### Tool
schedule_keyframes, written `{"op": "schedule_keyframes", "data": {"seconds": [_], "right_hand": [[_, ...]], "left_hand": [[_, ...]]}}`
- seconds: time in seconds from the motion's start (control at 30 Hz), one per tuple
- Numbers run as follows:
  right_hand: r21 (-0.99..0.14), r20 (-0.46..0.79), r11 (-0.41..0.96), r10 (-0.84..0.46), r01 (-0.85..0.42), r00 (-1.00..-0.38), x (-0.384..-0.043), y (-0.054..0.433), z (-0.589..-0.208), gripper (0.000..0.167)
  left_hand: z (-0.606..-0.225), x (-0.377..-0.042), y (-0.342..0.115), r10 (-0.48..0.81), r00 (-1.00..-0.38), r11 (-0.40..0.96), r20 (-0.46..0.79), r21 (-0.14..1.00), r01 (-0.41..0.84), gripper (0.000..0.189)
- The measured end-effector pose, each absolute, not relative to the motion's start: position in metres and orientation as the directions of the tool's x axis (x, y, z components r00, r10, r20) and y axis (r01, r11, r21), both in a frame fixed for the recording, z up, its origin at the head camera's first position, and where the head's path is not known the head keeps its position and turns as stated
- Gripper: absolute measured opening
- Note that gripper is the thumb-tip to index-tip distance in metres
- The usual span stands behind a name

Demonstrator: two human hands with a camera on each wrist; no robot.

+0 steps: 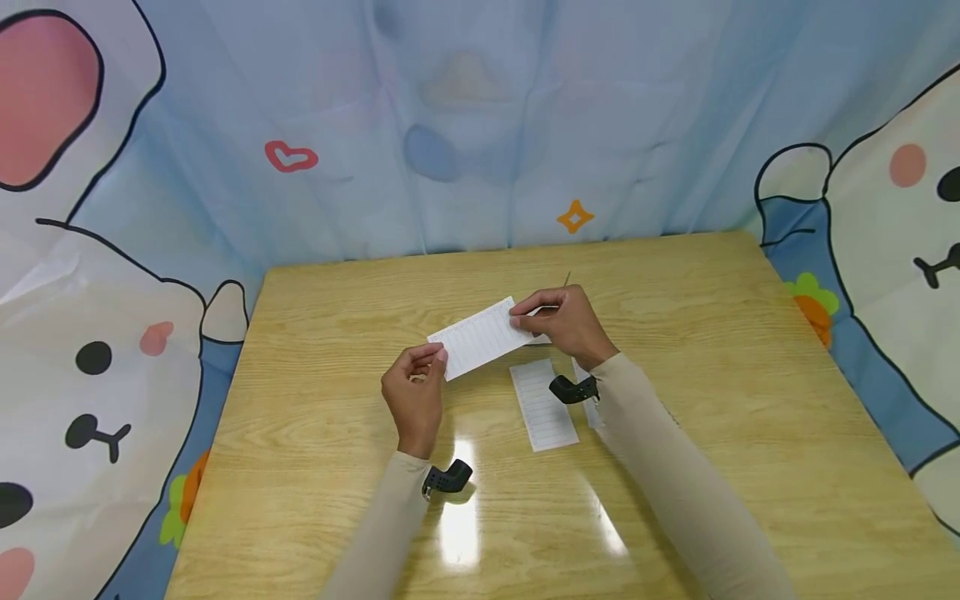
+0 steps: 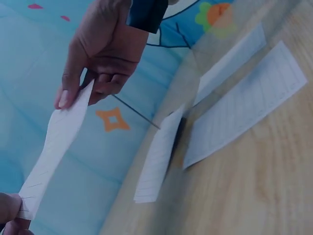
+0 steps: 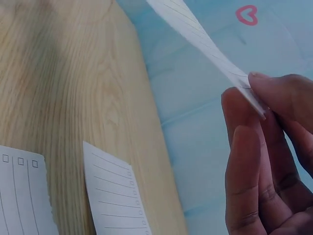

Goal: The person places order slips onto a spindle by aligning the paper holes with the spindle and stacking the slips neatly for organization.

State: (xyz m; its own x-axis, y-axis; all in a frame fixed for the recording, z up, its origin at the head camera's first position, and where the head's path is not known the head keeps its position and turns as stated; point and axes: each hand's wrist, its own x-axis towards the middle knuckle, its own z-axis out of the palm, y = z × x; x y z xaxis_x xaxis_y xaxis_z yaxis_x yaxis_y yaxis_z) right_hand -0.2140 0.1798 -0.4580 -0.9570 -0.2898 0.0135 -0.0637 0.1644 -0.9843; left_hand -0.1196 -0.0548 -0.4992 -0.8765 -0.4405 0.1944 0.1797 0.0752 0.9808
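Observation:
A white lined paper slip (image 1: 480,340) is stretched between both hands, raised over the table. My left hand (image 1: 417,396) pinches its lower left end between thumb and fingers. At the opposite end, my right hand (image 1: 567,323) pinches a corner; the right wrist view shows the slip's edge (image 3: 215,54) between thumb and fingertips. Beneath lies another lined slip (image 1: 543,406), with row lines and small checkbox squares. Next to it a further slip (image 1: 587,392) is mostly covered by the right forearm. Behind the right hand, a third slip (image 2: 159,156) rests on something dark, mostly hidden.
A thin dark rod (image 2: 137,112) sticks out near the third slip, its base hidden. All of this is on a glossy wooden table (image 1: 315,467). A blue cartoon curtain (image 1: 480,125) hangs along the table's far edge and sides. Each wrist wears a black strap device (image 1: 447,477).

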Motion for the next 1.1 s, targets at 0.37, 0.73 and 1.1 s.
{"op": "schedule_keyframes", "data": {"seconds": [0.37, 0.73, 1.1], "right_hand": [[-0.984, 0.125, 0.104, -0.191, -0.147, -0.974, -0.215, 0.190, -0.447, 0.018], [-0.975, 0.193, 0.090, -0.111, -0.203, -0.975, -0.215, 0.202, -0.430, 0.017], [-0.975, 0.188, 0.109, -0.040, -0.192, -0.981, -0.219, 0.214, -0.421, 0.019]], "left_hand": [[-0.472, -0.150, -0.051, -0.338, -0.901, 0.119, 0.270, 0.963, 0.243, 0.011], [-0.443, -0.175, -0.047, -0.267, -0.906, 0.155, 0.329, 0.942, 0.296, 0.010], [-0.437, -0.190, -0.036, -0.236, -0.916, 0.164, 0.323, 0.943, 0.291, 0.011]]}}
